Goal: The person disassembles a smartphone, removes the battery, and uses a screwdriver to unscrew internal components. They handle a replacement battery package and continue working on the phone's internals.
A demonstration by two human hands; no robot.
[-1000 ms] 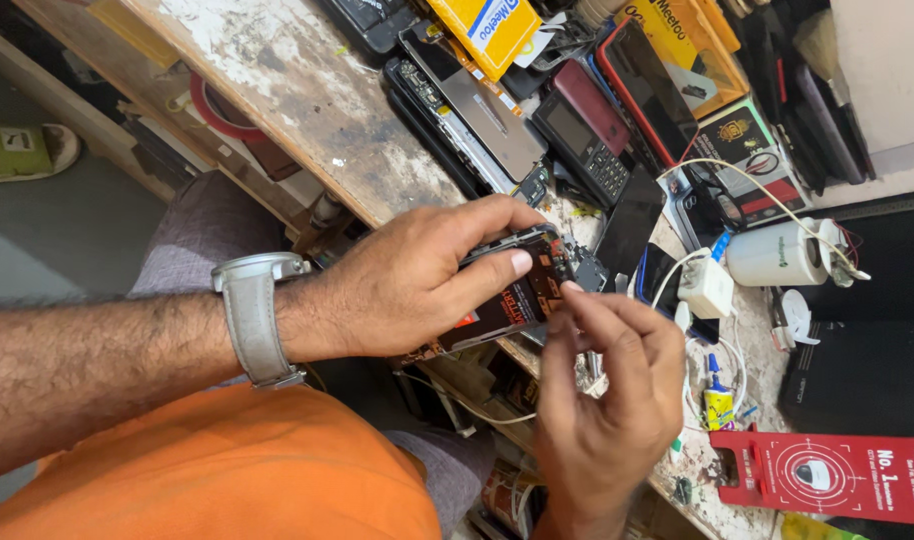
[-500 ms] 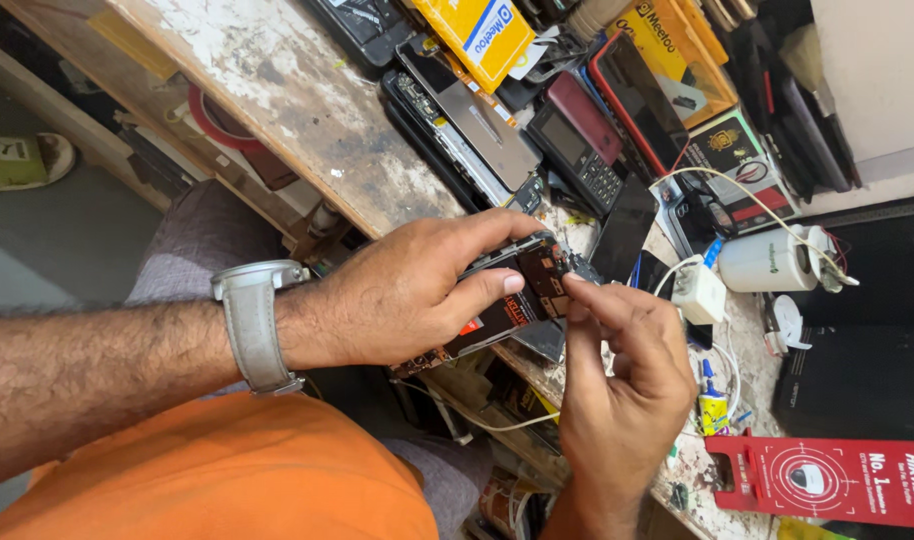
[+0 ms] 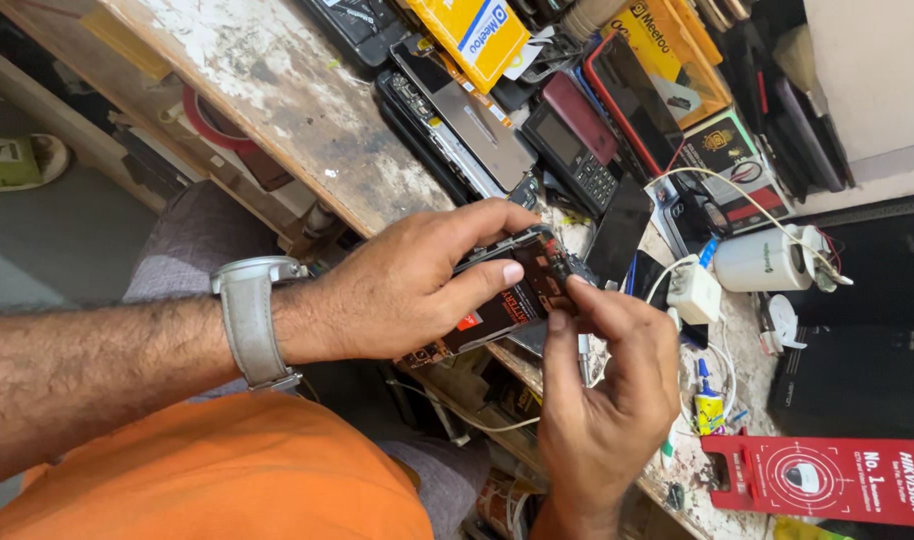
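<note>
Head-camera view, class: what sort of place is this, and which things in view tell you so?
Probably a phone repair bench. The left hand holds an opened black phone with bare circuit parts, the right hand works at it, and more dark handsets and keypad phones crowd the worn wooden worktop.

I've got open bench [image 3: 277,100] top left, bare worn wood, easy passage there. Right of it, stacked phones [image 3: 497,130] and a keypad handset [image 3: 577,155] block the way. White charger [image 3: 693,292], its cable and a white canister [image 3: 767,260] crowd the right; red card [image 3: 827,480] below.
</note>
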